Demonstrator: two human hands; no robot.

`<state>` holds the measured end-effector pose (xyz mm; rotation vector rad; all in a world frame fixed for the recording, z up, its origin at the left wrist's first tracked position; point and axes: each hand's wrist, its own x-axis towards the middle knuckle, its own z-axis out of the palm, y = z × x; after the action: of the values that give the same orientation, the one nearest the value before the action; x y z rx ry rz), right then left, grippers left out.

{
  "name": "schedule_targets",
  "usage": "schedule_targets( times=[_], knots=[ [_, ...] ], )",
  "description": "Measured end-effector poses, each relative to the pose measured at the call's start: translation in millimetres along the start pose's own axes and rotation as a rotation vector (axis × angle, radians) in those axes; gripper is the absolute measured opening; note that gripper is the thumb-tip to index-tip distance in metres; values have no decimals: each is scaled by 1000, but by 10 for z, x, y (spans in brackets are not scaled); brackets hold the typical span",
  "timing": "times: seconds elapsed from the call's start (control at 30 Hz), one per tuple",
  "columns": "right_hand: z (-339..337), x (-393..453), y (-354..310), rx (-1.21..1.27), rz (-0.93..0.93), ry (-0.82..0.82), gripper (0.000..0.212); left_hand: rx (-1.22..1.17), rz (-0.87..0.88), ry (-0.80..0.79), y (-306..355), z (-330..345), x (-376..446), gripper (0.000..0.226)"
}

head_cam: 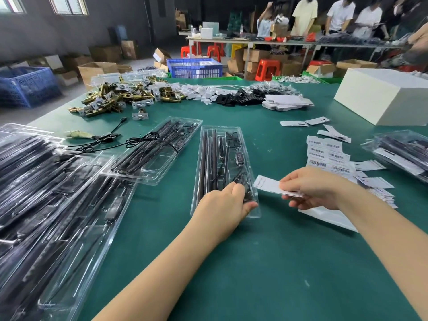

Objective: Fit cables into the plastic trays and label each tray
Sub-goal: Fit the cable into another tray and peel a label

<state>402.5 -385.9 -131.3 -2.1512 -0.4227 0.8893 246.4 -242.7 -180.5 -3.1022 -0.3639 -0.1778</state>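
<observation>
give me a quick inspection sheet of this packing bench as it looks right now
surface: green mat-covered table, in use
job's things: clear plastic tray holding black rods and cable; white paper label; barcode label sheets
clutter: brass lock parts; large white box; filled tray stacks
grippers: left hand grips the tray's near end; right hand pinches the label
cables: loose black cable beside an open tray
surroundings: blue crates, cardboard boxes, people at far tables

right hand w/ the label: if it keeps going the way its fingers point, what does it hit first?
The right hand points left, so the white label it pinches would likely meet the near right edge of the clear tray first, just by the left hand. Depth unclear.
</observation>
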Motion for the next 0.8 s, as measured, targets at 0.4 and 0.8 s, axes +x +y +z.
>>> schedule_targets(
  times=[0.4,0.8],
  knots=[
    [426,187,-38,225,-20,-45,14,27,-2,9,0,47,16,52],
    [333,126,-33,141,24,39,22,18,-8,28,-12,69,26,54]
  ],
)
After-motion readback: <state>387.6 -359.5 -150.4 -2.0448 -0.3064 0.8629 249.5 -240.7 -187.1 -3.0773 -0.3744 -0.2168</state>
